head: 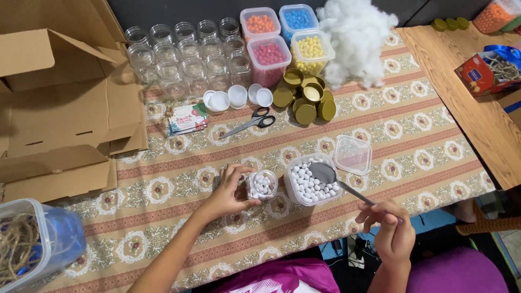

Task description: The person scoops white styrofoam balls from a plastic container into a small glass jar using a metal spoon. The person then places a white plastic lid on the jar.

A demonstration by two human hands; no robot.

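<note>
My left hand (228,192) grips a small glass jar (262,184) partly filled with white balls, standing on the patterned tablecloth (412,135). My right hand (392,228) holds a metal spoon (336,182) by its handle. The spoon's bowl hovers over a clear plastic tub (312,180) full of white balls, just right of the jar. The tub's clear lid (353,154) lies beside it to the right.
Several empty glass jars (184,54) stand at the back, with white inner caps (236,96), gold lids (306,97), scissors (252,122) and a card (187,118). Tubs of coloured balls (282,40) and white stuffing (355,40) sit behind. A cardboard box (59,97) lies left, a twine tub (32,244) lower left.
</note>
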